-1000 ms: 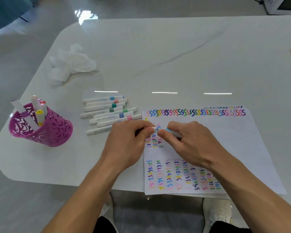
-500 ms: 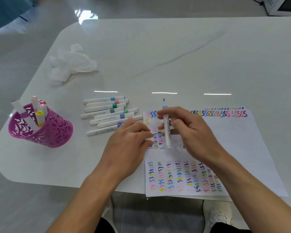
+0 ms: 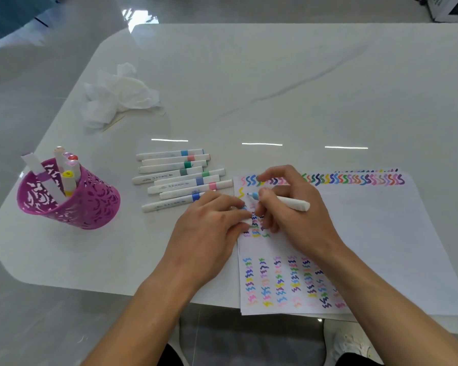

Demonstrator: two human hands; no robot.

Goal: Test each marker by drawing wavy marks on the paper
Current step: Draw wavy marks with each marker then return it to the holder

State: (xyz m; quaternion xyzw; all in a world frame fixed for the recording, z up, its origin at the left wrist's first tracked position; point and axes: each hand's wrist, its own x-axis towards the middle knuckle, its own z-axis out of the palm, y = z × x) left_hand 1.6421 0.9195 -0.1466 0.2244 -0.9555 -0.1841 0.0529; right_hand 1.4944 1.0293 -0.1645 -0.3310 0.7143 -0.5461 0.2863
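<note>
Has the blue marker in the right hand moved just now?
Yes. The blue marker swung over: its tip, earlier pointing away past the top row, now points left, beside the yellow squiggle on the paper.

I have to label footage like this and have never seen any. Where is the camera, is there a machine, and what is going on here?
There is no machine, only a person's two bare hands. The single picture comes from a wide-angle camera worn on the person's head, looking forward and down, so the arms enter from the bottom.

The right hand grips an uncapped white marker, its light-blue tip aimed at the upper left of the paper, which is full of coloured wavy marks. The left hand pinches a small white piece, probably the cap.

On the white table lie a row of capped markers, a purple pen holder with more markers, and a crumpled tissue.
</note>
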